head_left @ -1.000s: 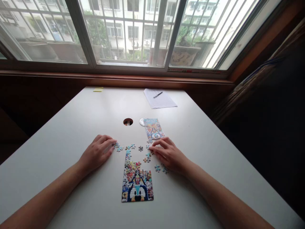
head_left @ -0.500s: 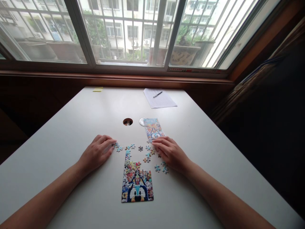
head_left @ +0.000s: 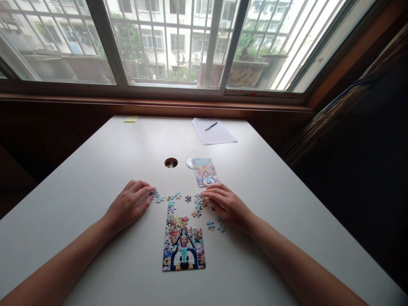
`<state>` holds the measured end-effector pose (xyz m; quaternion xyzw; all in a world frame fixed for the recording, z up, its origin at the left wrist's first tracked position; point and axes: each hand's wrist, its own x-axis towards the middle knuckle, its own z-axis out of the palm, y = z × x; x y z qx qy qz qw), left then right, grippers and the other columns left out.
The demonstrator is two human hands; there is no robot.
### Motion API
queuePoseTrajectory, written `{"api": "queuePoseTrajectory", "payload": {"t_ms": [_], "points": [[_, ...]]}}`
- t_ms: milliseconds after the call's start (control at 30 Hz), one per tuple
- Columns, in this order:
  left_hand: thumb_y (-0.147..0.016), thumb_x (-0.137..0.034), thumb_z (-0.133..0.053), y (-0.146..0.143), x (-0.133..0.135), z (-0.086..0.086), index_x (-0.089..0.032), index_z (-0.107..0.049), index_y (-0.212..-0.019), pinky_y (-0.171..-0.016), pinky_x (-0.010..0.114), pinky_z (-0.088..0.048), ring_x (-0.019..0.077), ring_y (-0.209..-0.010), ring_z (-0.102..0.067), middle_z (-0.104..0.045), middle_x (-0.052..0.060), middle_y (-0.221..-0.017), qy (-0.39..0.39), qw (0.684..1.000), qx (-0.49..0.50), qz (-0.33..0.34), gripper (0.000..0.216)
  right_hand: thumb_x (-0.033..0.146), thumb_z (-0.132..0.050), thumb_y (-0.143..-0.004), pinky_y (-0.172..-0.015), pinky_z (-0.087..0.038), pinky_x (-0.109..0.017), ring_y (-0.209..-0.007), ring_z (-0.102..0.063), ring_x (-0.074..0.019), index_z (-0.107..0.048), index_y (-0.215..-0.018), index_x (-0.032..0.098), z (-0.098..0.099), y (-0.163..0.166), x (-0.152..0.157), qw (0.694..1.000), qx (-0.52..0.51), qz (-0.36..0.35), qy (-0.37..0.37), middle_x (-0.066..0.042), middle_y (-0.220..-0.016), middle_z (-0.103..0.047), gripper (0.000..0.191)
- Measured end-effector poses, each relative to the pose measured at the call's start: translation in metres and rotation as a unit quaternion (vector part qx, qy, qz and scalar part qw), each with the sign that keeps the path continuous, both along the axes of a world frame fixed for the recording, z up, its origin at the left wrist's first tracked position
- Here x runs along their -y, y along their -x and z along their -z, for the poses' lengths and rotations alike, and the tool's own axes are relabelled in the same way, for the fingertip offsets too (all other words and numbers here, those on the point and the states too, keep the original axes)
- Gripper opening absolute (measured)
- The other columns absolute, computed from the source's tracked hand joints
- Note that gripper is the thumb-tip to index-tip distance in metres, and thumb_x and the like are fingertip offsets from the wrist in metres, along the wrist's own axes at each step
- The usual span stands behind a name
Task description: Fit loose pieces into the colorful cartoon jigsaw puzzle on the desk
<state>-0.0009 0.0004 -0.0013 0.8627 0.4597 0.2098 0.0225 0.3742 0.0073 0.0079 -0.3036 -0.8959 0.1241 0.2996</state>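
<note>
A partly built cartoon jigsaw lies flat on the white table in front of me. Several loose pieces are scattered just beyond its top edge. My left hand rests palm down to the left of them, fingers loosely curled, fingertips beside the leftmost pieces. My right hand lies palm down on the right, fingers stretched toward the pieces near the middle and touching them. Neither hand lifts anything that I can see.
A small reference picture card lies beyond the pieces, next to a round silver lid and a cable hole. Farther back sit a sheet of paper with a pen and a yellow sticky note. A dark sofa is on the right.
My right hand shifted slightly up and right, then slid its fingertips back left onto the loose pieces. My left hand stayed still.
</note>
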Motion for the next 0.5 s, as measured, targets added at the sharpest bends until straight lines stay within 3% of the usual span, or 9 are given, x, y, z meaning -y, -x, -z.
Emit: {"api": "queuePoseTrajectory", "payload": {"t_ms": [200, 500], "points": [[-0.097, -0.026, -0.052, 0.000, 0.000, 0.000, -0.023, -0.064, -0.121, -0.094, 0.040, -0.048, 0.0246, -0.105, -0.054, -0.064, 0.007, -0.113, 0.000, 1.000, 0.007, 0.000, 0.027, 0.014, -0.054, -0.099, -0.084, -0.055, -0.044, -0.099, -0.058, -0.0254, -0.070, -0.118, 0.024, -0.002, 0.001, -0.011, 0.998, 0.031, 0.040, -0.028, -0.009, -0.109, -0.071, 0.027], [-0.098, -0.027, -0.051, 0.000, 0.000, 0.000, -0.022, -0.064, -0.121, -0.093, 0.040, -0.048, 0.0241, -0.104, -0.053, -0.063, 0.008, -0.113, -0.004, 1.000, 0.005, 0.006, 0.027, 0.020, -0.062, -0.097, -0.081, -0.050, -0.036, -0.091, -0.057, -0.0214, -0.076, -0.103, 0.024, -0.018, 0.015, -0.032, 0.989, 0.150, -0.014, 0.004, -0.007, -0.099, -0.070, 0.016]]}}
